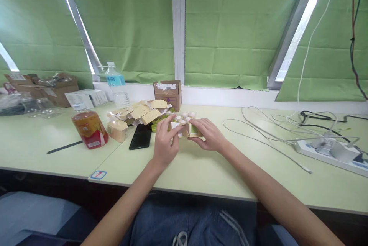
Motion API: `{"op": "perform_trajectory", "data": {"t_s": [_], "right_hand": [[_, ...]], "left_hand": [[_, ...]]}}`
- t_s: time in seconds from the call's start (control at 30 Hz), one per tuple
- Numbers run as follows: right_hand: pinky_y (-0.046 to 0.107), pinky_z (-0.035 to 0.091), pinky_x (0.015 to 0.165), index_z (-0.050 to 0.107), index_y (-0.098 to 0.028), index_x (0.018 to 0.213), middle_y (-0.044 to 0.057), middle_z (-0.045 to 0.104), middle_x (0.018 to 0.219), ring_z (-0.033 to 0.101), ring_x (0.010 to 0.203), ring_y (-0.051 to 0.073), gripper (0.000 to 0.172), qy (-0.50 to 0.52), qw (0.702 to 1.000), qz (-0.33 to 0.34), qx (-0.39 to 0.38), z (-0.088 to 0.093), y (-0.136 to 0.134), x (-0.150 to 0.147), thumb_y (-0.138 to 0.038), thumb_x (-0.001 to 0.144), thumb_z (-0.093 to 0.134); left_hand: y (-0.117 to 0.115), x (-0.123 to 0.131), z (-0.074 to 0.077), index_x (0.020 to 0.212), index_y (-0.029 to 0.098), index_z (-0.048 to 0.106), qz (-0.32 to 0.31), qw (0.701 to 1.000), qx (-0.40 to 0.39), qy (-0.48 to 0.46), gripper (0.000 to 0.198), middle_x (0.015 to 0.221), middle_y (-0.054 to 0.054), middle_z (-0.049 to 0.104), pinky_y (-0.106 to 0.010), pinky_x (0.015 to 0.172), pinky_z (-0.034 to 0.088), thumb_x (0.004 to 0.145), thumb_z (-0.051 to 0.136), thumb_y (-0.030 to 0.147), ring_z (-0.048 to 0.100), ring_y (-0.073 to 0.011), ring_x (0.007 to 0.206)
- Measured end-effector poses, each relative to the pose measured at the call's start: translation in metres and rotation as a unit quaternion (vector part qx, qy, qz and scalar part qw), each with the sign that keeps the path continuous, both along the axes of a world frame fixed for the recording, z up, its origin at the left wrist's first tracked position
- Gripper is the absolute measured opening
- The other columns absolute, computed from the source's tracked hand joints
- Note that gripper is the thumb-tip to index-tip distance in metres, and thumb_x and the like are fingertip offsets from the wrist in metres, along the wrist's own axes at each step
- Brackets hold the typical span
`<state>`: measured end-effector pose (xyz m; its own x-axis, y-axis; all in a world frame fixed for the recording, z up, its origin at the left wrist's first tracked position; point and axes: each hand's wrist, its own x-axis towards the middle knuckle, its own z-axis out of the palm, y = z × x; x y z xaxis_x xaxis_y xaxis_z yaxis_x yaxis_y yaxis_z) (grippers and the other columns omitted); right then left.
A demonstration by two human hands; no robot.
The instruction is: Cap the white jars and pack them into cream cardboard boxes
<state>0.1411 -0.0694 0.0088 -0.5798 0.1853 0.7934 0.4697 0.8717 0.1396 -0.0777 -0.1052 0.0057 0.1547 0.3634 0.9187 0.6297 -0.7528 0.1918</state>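
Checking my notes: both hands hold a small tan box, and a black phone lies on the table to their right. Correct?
Not quite: in the head view, the left hand and right hand do hold the small tan box, but the black phone lies on the table to their left.

Black phone (140,136), juice bottle (89,128), water bottle (116,86), power strip (330,151).

Both hands meet over the table (201,169): left hand (165,142) and right hand (208,135) grip a small box (188,129), phone (140,136) just left, cards (143,112) beyond
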Motion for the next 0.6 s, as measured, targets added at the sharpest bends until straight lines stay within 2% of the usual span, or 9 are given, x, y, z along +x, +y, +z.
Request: {"op": "perform_trajectory", "data": {"t_s": [0.2,0.33,0.43,0.53,0.6], "right_hand": [[0.048,0.054,0.094,0.031,-0.019,0.158,0.019,0.067,0.135,0.065,0.120,0.033,0.066,0.005,1.000,-0.010,0.019,0.001,0.004,0.005,-0.043,0.103,0.057],[0.048,0.054,0.094,0.032,-0.017,0.158,0.020,0.066,0.135,0.065,0.121,0.033,0.063,-0.006,0.999,-0.015,0.031,0.002,0.006,0.008,-0.041,0.104,0.055],[0.045,0.054,0.090,0.041,-0.014,0.151,0.021,0.070,0.128,0.067,0.113,0.031,0.048,-0.010,0.999,-0.020,0.050,0.001,0.006,0.006,-0.033,0.107,0.050],[0.040,0.053,0.081,0.055,-0.015,0.132,0.016,0.075,0.110,0.069,0.096,0.026,0.027,-0.007,0.998,-0.024,0.064,0.000,0.005,0.000,-0.024,0.108,0.045],[0.038,0.051,0.076,0.061,-0.017,0.118,0.013,0.074,0.098,0.067,0.086,0.024,0.020,-0.003,0.998,-0.029,0.058,-0.001,0.003,-0.005,-0.022,0.108,0.044]], "left_hand": [[-0.003,0.000,0.001,0.086,0.021,0.073,0.006,1.000,-0.003,-0.019,0.020,0.131,-0.011,0.062,-0.047,0.100,0.049,0.093,0.056,0.012,0.057,-0.0283,0.122],[-0.003,0.000,0.003,0.104,0.022,0.072,-0.010,1.000,-0.013,-0.016,0.014,0.129,-0.011,0.063,-0.045,0.105,0.048,0.094,0.064,0.022,0.060,-0.0275,0.121],[0.000,0.001,0.003,0.108,0.021,0.071,-0.006,0.999,-0.013,-0.036,0.018,0.116,-0.009,0.064,-0.041,0.101,0.050,0.092,0.071,0.030,0.063,-0.0250,0.113],[0.004,0.001,0.001,0.099,0.021,0.070,0.001,0.996,-0.042,-0.084,0.020,0.102,-0.006,0.061,-0.034,0.088,0.053,0.088,0.077,0.036,0.063,-0.0203,0.096],[0.007,0.000,0.001,0.091,0.020,0.066,-0.007,0.988,-0.067,-0.140,0.025,0.097,-0.003,0.059,-0.030,0.079,0.053,0.083,0.082,0.038,0.061,-0.0180,0.089]]}}
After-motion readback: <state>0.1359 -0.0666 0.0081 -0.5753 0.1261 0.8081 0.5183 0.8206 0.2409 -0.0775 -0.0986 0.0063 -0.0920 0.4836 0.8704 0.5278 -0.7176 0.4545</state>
